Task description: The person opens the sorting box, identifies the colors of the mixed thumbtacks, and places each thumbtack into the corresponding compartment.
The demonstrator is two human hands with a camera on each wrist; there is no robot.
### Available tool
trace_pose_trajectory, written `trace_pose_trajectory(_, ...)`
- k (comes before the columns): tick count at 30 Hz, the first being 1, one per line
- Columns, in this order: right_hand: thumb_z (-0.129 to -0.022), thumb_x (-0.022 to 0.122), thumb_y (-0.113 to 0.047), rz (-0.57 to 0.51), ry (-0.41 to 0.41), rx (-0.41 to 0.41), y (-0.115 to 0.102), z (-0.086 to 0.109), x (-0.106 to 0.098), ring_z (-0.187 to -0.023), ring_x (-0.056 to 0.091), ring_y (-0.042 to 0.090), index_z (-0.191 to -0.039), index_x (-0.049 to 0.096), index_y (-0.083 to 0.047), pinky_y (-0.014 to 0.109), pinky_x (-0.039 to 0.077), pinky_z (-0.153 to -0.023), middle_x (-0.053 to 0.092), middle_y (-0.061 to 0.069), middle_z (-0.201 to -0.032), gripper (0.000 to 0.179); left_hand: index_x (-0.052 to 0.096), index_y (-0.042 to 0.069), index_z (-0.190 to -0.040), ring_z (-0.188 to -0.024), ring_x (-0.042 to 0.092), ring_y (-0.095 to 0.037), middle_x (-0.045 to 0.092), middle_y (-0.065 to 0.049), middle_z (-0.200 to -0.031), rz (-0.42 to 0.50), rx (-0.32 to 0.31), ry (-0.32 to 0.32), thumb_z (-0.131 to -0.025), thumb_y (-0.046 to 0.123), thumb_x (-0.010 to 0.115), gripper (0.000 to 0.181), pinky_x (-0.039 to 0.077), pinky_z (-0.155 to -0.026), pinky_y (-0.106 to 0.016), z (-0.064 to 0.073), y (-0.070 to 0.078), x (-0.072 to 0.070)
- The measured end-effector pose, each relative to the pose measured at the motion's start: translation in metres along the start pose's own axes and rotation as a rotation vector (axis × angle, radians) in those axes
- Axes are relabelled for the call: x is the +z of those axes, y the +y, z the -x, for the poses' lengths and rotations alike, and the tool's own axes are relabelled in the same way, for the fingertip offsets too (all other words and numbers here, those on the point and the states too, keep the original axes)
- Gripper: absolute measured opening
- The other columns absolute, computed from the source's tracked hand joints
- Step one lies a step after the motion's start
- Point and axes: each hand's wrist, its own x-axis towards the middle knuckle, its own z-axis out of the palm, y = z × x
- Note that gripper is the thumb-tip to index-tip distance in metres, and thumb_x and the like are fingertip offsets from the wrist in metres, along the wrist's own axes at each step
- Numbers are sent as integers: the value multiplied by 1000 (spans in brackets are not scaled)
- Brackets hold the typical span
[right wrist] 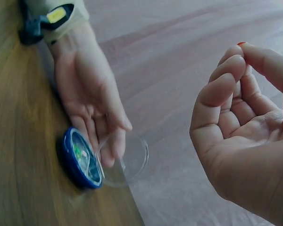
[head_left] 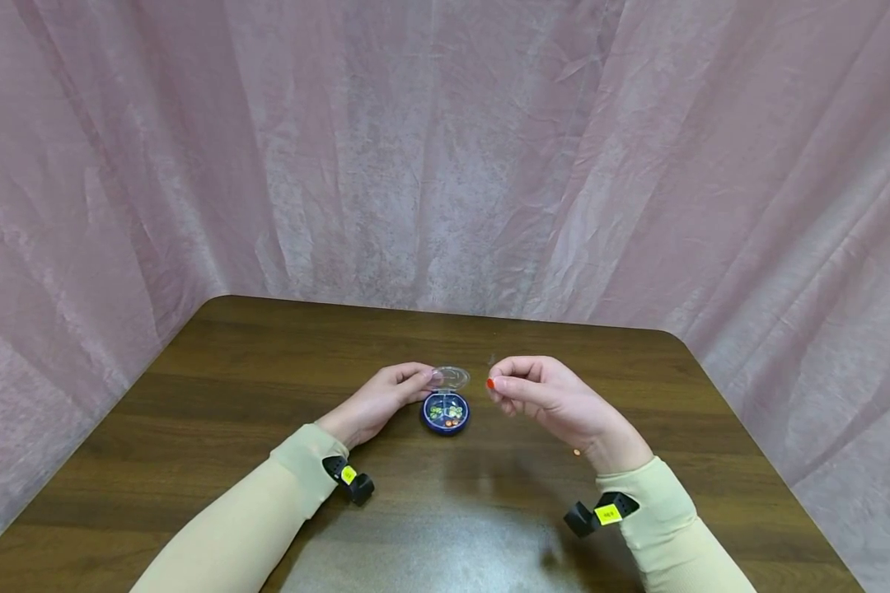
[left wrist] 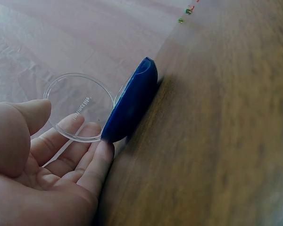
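A round blue pill case [head_left: 446, 413] lies on the table with its clear lid [head_left: 451, 378] raised. Small green, pale and orange pieces sit in its divided compartments; whether they are pills or beads is too small to tell. My left hand [head_left: 381, 399] holds the lid by its left side, thumb at the rim and fingers behind it, one fingertip against the blue base [left wrist: 132, 101]. Right of the case and above the table, my right hand [head_left: 556, 401] pinches a small orange-red piece [head_left: 491, 383] between thumb and forefinger. Only a sliver of that piece [right wrist: 241, 44] shows in the right wrist view.
Another small orange piece [head_left: 577, 451] lies on the brown wooden table [head_left: 326, 338], beside my right wrist. Tiny green and red specks [left wrist: 188, 11] appear at the top of the left wrist view. A pink curtain [head_left: 430, 165] hangs behind the table's far edge.
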Motion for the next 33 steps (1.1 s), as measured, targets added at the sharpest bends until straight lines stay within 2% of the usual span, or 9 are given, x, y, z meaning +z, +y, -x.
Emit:
trace_pose_trajectory(3, -110, 58, -1, -48, -44, -40, -2, 1, 2, -79, 58, 10, -103, 74, -12, 21, 51, -71, 65, -2, -90, 21, 65, -5, -141, -145, 59, -32, 65, -20, -151, 5, 6, 2, -119, 20, 55, 35, 51, -120, -39, -1, -1, 0)
trace_pose_trajectory(10, -111, 55, -2, -122, -111, -68, -10, 5, 9, -81, 58, 10, -103, 74, -12, 21, 50, -72, 64, -2, -92, 23, 64, -8, -140, -146, 58, -34, 64, -23, -151, 13, 29, -9, -119, 20, 55, 36, 50, -120, -40, 0, -1, 0)
trace_pose_trajectory(22, -114, 46, -5, -168, -197, -104, -16, 4, 17, -80, 51, 14, -99, 70, -11, 27, 38, -71, 57, -2, -87, 29, 65, -6, -140, -146, 58, -32, 65, -21, -150, 28, 11, -1, -119, 20, 55, 35, 50, -121, -39, 3, 1, -4)
trace_pose_trajectory(33, -114, 45, -6, -198, -263, -126, -15, 2, 21, -78, 49, 15, -96, 68, -12, 25, 38, -72, 58, -2, -84, 30, 65, -5, -141, -147, 57, -32, 65, -20, -151, 24, 0, 6, -119, 20, 56, 34, 50, -121, -40, 7, 3, -4)
